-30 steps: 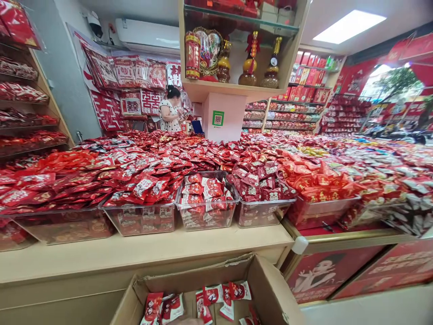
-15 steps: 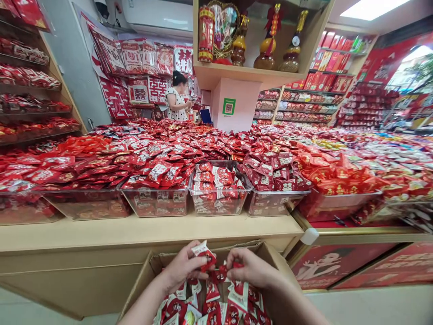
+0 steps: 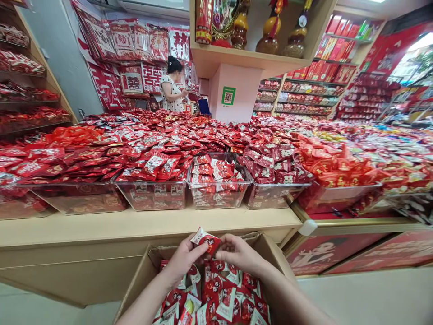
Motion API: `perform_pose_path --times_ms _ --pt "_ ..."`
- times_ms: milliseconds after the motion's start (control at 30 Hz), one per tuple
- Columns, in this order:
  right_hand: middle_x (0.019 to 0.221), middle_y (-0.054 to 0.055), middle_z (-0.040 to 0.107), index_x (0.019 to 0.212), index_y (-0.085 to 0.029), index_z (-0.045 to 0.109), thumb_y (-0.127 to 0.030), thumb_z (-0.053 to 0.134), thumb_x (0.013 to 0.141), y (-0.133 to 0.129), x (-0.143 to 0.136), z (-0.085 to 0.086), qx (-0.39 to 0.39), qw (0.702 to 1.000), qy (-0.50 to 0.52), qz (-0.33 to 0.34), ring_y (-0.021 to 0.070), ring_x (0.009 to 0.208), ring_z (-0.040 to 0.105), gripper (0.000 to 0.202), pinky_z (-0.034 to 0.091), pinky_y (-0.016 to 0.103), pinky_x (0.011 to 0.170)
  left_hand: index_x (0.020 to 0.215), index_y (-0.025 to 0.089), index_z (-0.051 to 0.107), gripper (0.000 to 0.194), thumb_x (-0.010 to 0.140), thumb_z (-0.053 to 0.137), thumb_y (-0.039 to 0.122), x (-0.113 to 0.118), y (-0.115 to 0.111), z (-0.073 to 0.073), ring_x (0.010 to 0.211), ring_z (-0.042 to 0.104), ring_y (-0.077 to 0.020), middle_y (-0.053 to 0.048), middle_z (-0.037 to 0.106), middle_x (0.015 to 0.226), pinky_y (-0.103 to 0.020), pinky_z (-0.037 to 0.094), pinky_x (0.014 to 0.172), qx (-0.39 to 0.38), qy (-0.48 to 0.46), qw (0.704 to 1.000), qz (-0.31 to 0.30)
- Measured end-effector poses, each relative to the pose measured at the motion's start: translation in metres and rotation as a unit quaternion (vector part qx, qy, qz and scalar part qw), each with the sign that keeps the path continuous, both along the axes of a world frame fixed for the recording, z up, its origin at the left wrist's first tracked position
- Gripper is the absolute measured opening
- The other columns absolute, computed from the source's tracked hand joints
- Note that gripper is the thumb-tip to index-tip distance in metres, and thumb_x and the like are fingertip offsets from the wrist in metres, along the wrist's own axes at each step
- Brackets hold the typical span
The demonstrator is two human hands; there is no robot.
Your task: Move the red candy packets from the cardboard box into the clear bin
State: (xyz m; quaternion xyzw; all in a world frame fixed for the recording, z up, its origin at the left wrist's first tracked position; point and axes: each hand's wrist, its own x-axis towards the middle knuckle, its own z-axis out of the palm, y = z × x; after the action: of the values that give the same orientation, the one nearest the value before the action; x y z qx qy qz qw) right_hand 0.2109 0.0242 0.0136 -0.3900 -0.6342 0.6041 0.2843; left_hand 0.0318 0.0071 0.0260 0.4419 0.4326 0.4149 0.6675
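My left hand (image 3: 187,258) is closed around a small red-and-white snack packet (image 3: 207,241), thumb on its printed front. Close by on the right, my right hand (image 3: 237,253) has its fingers curled in at the packet's right end; its fingertips are partly hidden. Both hands are over an open cardboard box (image 3: 135,284). Inside the box lie many loose packets (image 3: 226,303) of the same red-and-white kind, and one showing a pale green picture (image 3: 190,307).
Clear plastic bins (image 3: 218,201) heaped with red packets line the wooden counter (image 3: 101,232) ahead. Maroon packets (image 3: 274,162) fill the bin to the right. A pink pillar (image 3: 233,76) holds an overhead shelf (image 3: 250,56). Behind the counter stands a person (image 3: 173,88) in a dotted top.
The view has tilted down slightly. My right hand has come up from among the packets to the right end of the packet in my left hand, which is turned flatter.
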Motion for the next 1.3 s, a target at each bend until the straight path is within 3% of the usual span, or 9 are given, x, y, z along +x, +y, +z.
perform_pose_path --times_ms 100,267,500,667,933,1000,1100,1200,1300 --pt "0.057 -0.004 0.046 0.069 -0.015 0.049 -0.04 0.053 0.071 -0.002 -0.004 0.006 0.048 0.998 0.019 -0.038 0.0069 0.051 0.038 0.026 0.031 0.018 0.048 0.082 0.016 0.058 0.024 0.065 0.064 0.031 0.003 -0.003 0.001 0.06 0.051 -0.0106 0.004 0.06 0.066 -0.02 0.038 0.057 0.053 0.038 0.998 -0.013" --pt "0.054 -0.004 0.044 0.062 -0.014 0.053 -0.035 0.051 0.073 -0.006 -0.006 0.013 0.161 0.984 -0.069 -0.013 0.0072 0.052 0.035 0.024 0.029 0.018 0.05 0.083 0.014 0.061 0.027 0.064 0.065 0.033 -0.003 -0.001 0.002 0.057 0.048 -0.0098 0.004 0.058 0.062 -0.019 0.035 0.055 0.071 0.094 0.993 -0.005" --pt "0.051 -0.004 0.043 0.058 -0.015 0.051 -0.035 0.051 0.073 -0.005 -0.007 0.009 0.203 0.976 -0.082 -0.018 0.0075 0.051 0.035 0.025 0.029 0.018 0.049 0.074 0.013 0.064 0.027 0.061 0.066 0.037 0.0 0.001 -0.004 0.053 0.051 -0.0094 0.001 0.063 0.059 -0.019 0.038 0.052 -0.054 -0.01 0.998 0.044" --pt "0.053 -0.005 0.038 0.064 -0.015 0.049 -0.038 0.051 0.073 -0.002 -0.01 0.006 0.152 0.986 -0.038 -0.052 0.007 0.05 0.03 0.025 0.026 0.018 0.046 0.077 0.015 0.065 0.022 0.064 0.066 0.033 0.004 -0.002 -0.004 0.063 0.056 -0.0118 -0.002 0.066 0.069 -0.018 0.042 0.055 -0.087 -0.078 0.989 0.086" --pt "0.053 -0.005 0.041 0.068 -0.017 0.043 -0.042 0.044 0.076 -0.012 -0.015 0.01 0.083 0.992 0.025 -0.088 0.0067 0.043 0.037 0.027 0.031 0.018 0.042 0.089 0.014 0.062 0.033 0.076 0.051 0.041 0.0 -0.006 0.008 0.072 0.06 -0.0182 -0.007 0.068 0.077 -0.027 0.045 0.066 -0.073 -0.166 0.982 0.06" --pt "0.054 -0.004 0.043 0.069 -0.017 0.043 -0.04 0.042 0.078 -0.007 -0.014 0.028 0.129 0.984 0.019 -0.118 0.0076 0.046 0.04 0.025 0.033 0.019 0.043 0.095 0.015 0.06 0.037 0.078 0.045 0.044 -0.002 -0.006 0.011 0.076 0.06 -0.019 -0.008 0.066 0.085 -0.028 0.044 0.067 -0.074 -0.203 0.975 0.052" --pt "0.06 -0.001 0.049 0.072 -0.017 0.044 -0.039 0.038 0.08 0.022 -0.01 0.082 0.253 0.952 -0.007 -0.172 0.0101 0.053 0.047 0.023 0.038 0.021 0.05 0.094 0.016 0.058 0.034 0.079 0.044 0.042 -0.006 -0.005 0.009 0.075 0.06 -0.0171 -0.008 0.065 0.089 -0.027 0.044 0.067 -0.062 -0.195 0.978 0.04" --pt "0.065 0.001 0.053 0.076 -0.017 0.046 -0.036 0.038 0.08 0.078 -0.008 0.148 0.369 0.877 -0.164 -0.259 0.0123 0.06 0.051 0.021 0.039 0.022 0.055 0.086 0.016 0.06 0.026 0.076 0.051 0.039 -0.006 -0.002 0.002 0.067 0.058 -0.0133 -0.005 0.065 0.081 -0.022 0.042 0.06 -0.038 -0.122 0.991 0.033" --pt "0.082 0.007 0.058 0.088 -0.014 0.049 -0.027 0.039 0.08 0.142 -0.011 0.191 0.37 0.806 -0.361 -0.288 0.016 0.076 0.054 0.018 0.039 0.024 0.065 0.08 0.016 0.059 0.025 0.07 0.057 0.039 -0.004 0.002 -0.007 0.062 0.056 -0.0114 -0.003 0.064 0.074 -0.021 0.039 0.056 -0.005 -0.052 0.999 0.008"
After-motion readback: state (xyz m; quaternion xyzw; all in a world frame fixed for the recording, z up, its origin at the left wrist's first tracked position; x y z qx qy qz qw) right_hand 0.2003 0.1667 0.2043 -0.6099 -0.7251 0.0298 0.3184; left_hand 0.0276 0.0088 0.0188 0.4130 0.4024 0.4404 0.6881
